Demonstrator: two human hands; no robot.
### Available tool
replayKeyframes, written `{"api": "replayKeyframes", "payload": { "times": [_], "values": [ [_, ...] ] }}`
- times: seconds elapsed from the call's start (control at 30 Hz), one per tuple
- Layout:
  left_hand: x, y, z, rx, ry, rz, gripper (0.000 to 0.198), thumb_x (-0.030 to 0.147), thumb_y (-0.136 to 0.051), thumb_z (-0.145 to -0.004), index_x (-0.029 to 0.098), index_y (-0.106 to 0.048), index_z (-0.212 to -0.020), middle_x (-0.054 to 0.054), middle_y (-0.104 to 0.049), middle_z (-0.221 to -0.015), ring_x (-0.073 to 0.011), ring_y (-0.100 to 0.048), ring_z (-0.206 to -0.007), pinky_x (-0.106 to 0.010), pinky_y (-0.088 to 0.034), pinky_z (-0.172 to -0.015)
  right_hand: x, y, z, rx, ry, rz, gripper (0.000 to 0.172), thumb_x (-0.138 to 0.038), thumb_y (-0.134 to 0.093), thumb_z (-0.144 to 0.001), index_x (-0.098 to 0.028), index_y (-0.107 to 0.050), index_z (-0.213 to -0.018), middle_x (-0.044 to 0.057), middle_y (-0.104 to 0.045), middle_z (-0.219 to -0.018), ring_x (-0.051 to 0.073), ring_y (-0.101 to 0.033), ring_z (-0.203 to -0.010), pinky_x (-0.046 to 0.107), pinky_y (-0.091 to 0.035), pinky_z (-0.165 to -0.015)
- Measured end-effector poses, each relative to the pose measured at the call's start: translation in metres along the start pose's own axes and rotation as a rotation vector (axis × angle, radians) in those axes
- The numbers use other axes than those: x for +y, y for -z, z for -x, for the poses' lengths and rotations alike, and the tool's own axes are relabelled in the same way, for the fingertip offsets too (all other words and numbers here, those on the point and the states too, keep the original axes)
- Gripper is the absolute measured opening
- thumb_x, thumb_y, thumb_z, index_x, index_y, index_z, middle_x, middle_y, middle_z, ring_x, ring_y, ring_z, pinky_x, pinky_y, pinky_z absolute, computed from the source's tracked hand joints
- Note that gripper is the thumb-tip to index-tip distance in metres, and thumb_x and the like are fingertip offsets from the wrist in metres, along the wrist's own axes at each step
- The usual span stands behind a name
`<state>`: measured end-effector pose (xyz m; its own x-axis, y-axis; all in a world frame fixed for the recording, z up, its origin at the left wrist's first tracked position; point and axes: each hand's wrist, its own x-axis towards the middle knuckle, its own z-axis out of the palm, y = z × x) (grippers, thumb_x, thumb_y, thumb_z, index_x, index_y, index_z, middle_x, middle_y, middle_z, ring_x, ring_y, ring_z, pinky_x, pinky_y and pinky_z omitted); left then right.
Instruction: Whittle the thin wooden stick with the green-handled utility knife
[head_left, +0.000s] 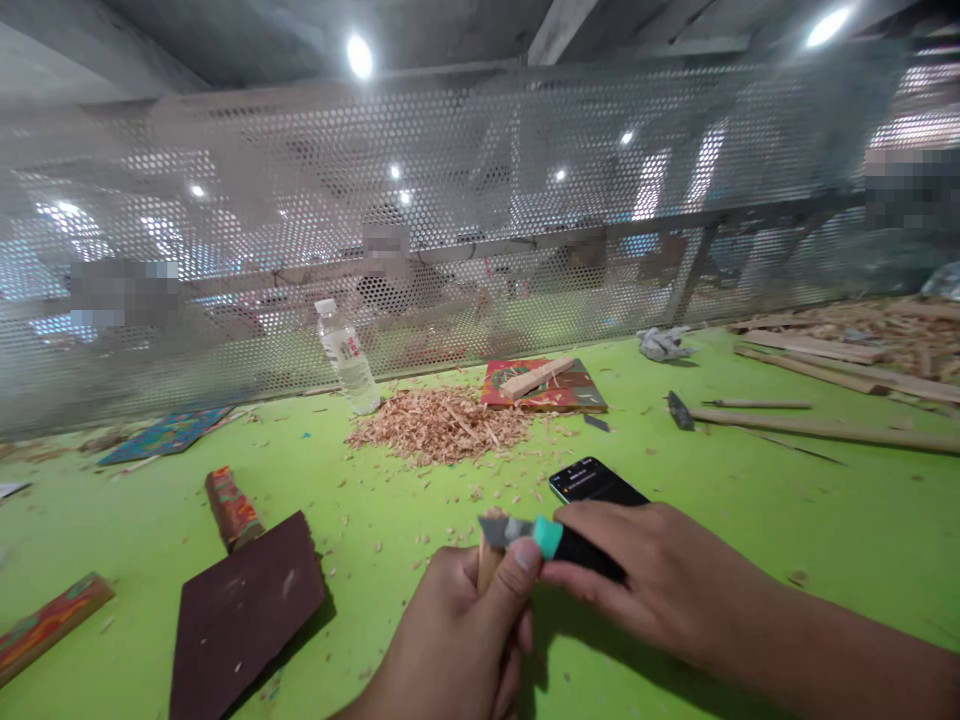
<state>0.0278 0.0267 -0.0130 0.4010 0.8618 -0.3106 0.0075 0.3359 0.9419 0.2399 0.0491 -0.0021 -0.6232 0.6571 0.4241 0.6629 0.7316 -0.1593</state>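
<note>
My left hand [472,630] is closed around a small wooden stick [489,562], its top end poking up out of the fist. A utility knife [574,548] with a black and teal handle sits in the grip of my right hand [652,560]. Its blade points left and lies across the upper end of the stick. My left thumb presses near the back of the blade. Just behind my right hand a smartphone [596,482] lies with its screen lit, partly covered by the hand.
A pile of wood shavings [442,425] lies ahead, beside a water bottle [349,360] and a painted board [592,390] bearing a wood strip. A hammer [787,425] is at right. A dark sanding sheet [251,610] and painted wood blocks [232,508] lie left. Perforated metal screen [450,200] behind.
</note>
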Motion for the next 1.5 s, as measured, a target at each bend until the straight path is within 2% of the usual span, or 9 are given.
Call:
{"api": "replayKeyframes", "payload": {
  "times": [0.2, 0.4, 0.53, 0.63, 0.8, 0.93, 1.07, 1.4, 1.5],
  "values": [
    [-0.001, 0.002, -0.001, -0.045, 0.008, 0.148, 0.07, 0.092, -0.073, -0.071, 0.025, -0.054, -0.066, 0.013, -0.035, -0.027, -0.0058, -0.026, -0.02, -0.015, -0.028, -0.022, 0.0, 0.003, -0.004, -0.002, -0.065, -0.018, 0.031, -0.047, -0.056, -0.113, -0.021, -0.066, -0.099, 0.004, -0.077, -0.084, 0.022, -0.072, -0.068, 0.032, -0.042, -0.06],
    [-0.007, 0.008, -0.003, -0.133, -0.007, 0.087, 0.066, 0.087, -0.079, -0.073, 0.025, -0.055, -0.078, 0.015, -0.037, -0.031, -0.0045, -0.025, -0.024, -0.013, -0.033, -0.027, 0.005, 0.011, -0.006, -0.191, -0.013, -0.105, 0.029, -0.046, -0.059, -0.11, -0.022, -0.067, -0.095, 0.003, -0.076, -0.081, 0.02, -0.068, -0.067, 0.032, -0.037, -0.059],
    [-0.008, 0.007, -0.004, -0.123, -0.004, 0.038, 0.071, 0.092, -0.073, -0.072, 0.025, -0.052, -0.066, 0.013, -0.034, -0.029, -0.0044, -0.025, -0.024, -0.014, -0.032, -0.027, 0.007, 0.013, -0.006, -0.212, -0.002, -0.121, 0.031, -0.047, -0.059, -0.11, -0.022, -0.065, -0.093, 0.002, -0.074, -0.08, 0.019, -0.065, -0.066, 0.032, -0.036, -0.059],
    [-0.006, 0.003, -0.003, -0.067, -0.004, 0.021, 0.076, 0.096, -0.071, -0.067, 0.025, -0.048, -0.055, 0.012, -0.032, -0.028, -0.0037, -0.024, -0.023, -0.016, -0.03, -0.027, 0.006, 0.012, -0.004, -0.178, 0.006, -0.091, 0.029, -0.046, -0.06, -0.11, -0.023, -0.065, -0.095, 0.002, -0.075, -0.081, 0.019, -0.067, -0.067, 0.032, -0.037, -0.059],
    [-0.001, -0.001, -0.001, 0.014, -0.005, 0.034, 0.076, 0.098, -0.074, -0.061, 0.025, -0.051, -0.055, 0.011, -0.034, -0.028, -0.005, -0.025, -0.022, -0.017, -0.027, -0.025, 0.001, 0.004, 0.001, -0.077, 0.015, -0.013, 0.037, -0.053, -0.054, -0.113, -0.022, -0.067, -0.098, 0.004, -0.078, -0.084, 0.022, -0.073, -0.068, 0.034, -0.042, -0.059],
    [0.001, 0.0, -0.002, 0.106, 0.004, 0.041, 0.077, 0.097, -0.067, -0.071, 0.024, -0.052, -0.054, 0.01, -0.034, -0.027, -0.0052, -0.024, -0.02, -0.017, -0.022, -0.023, -0.004, -0.003, -0.002, 0.074, -0.031, 0.066, 0.057, -0.058, -0.027, -0.119, -0.02, -0.065, -0.1, 0.006, -0.077, -0.083, 0.023, -0.074, -0.065, 0.035, -0.041, -0.056],
    [0.0, 0.003, -0.004, 0.081, 0.037, 0.105, 0.072, 0.092, -0.068, -0.077, 0.023, -0.055, -0.06, 0.01, -0.037, -0.028, -0.0072, -0.032, -0.019, -0.016, -0.025, -0.024, -0.003, -0.003, -0.009, 0.146, -0.098, 0.086, 0.058, -0.061, -0.027, -0.118, -0.022, -0.062, -0.094, 0.003, -0.072, -0.073, 0.022, -0.069, -0.055, 0.033, -0.037, -0.052],
    [0.0, 0.008, -0.006, -0.07, 0.033, 0.1, 0.07, 0.089, -0.08, -0.067, 0.025, -0.056, -0.075, 0.013, -0.041, -0.031, -0.006, -0.032, -0.022, -0.014, -0.032, -0.024, 0.008, 0.008, -0.009, -0.177, -0.034, -0.151, 0.046, -0.057, -0.045, -0.114, -0.022, -0.063, -0.089, 0.002, -0.071, -0.077, 0.019, -0.064, -0.062, 0.03, -0.038, -0.058],
    [0.0, 0.008, -0.005, -0.108, 0.029, 0.058, 0.071, 0.09, -0.082, -0.063, 0.024, -0.057, -0.074, 0.013, -0.039, -0.029, -0.0051, -0.029, -0.022, -0.014, -0.032, -0.025, 0.008, 0.01, -0.008, -0.221, -0.021, -0.169, 0.045, -0.057, -0.046, -0.114, -0.022, -0.063, -0.089, 0.001, -0.07, -0.076, 0.019, -0.063, -0.063, 0.031, -0.038, -0.059]
  ]
}}
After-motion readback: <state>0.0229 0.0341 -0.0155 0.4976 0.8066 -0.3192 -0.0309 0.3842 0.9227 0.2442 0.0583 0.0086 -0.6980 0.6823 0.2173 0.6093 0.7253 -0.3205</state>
